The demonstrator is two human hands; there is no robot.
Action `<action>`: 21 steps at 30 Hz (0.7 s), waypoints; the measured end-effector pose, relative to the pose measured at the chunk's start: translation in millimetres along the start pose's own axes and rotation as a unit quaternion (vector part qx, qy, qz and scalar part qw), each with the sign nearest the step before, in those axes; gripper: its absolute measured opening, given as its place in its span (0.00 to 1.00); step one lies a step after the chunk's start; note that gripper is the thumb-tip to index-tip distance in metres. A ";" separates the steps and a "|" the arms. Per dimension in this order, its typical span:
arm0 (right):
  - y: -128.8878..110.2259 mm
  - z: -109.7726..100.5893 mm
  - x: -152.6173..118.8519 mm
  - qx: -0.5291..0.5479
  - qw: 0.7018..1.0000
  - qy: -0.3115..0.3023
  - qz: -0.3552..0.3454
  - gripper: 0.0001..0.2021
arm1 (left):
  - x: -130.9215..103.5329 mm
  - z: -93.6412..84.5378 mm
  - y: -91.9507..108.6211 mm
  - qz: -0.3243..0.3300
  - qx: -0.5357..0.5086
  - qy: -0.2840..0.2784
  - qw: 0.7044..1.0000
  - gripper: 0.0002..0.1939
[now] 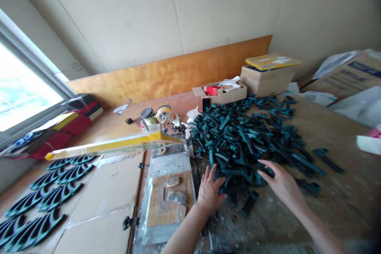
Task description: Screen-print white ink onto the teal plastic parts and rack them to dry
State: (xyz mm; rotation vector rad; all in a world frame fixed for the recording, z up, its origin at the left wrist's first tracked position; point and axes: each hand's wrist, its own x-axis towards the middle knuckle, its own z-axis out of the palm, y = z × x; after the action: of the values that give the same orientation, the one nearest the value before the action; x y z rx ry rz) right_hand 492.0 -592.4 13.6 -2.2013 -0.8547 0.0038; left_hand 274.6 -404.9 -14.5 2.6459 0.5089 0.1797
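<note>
A large heap of dark green and black curved plastic handle-like parts (238, 131) covers the middle of the table. At the heap's near left edge is my left hand (210, 191), its fingers spread and nothing held. My right hand (281, 182) is over the near right side of the heap, thumb and fingers apart around a gap where dark parts show; I see no firm grip. Left of my left hand lies a metal-framed fixture (169, 166) with a wooden inset and small blocks. A yellow-edged clear arm (113, 145) reaches leftward from the fixture's far end.
Fan-shaped rows of dark green parts (61, 194) lie on cardboard (104, 190) at left. Behind the heap stand an open carton (224, 97) with small items and a closed box (264, 81). A tape roll (164, 114) and a jar (148, 115) sit beyond the fixture.
</note>
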 end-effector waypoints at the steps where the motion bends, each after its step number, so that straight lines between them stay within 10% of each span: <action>1: -16.9 2.7 2.0 0.023 1.000 -0.002 -0.003 0.20 | -6.8 -7.0 -3.8 0.006 -0.014 0.008 1.000 0.31; 5: -98.6 42.3 -14.3 0.110 0.992 -0.057 0.003 0.20 | -47.8 -46.0 -29.3 0.005 -0.083 0.071 0.994 0.22; 11: -209.7 157.4 -66.1 0.181 0.962 -0.186 -0.089 0.11 | -132.7 -112.9 -108.5 -0.113 -0.168 0.192 0.960 0.10; 16: -237.9 217.2 -77.8 0.087 0.950 -0.224 -0.201 0.14 | -181.2 -142.1 -184.3 -0.194 -0.252 0.255 0.913 0.11; 21: -238.1 220.9 -80.8 -0.095 0.929 -0.195 -0.300 0.17 | -189.2 -172.1 -214.3 -0.218 -0.313 0.284 0.880 0.13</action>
State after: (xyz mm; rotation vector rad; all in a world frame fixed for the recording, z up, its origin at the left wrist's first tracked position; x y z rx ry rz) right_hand 235.3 -378.6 -7.4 -2.0503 -1.7937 0.0668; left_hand -4.7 -229.6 36.7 1.7629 1.0167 0.8363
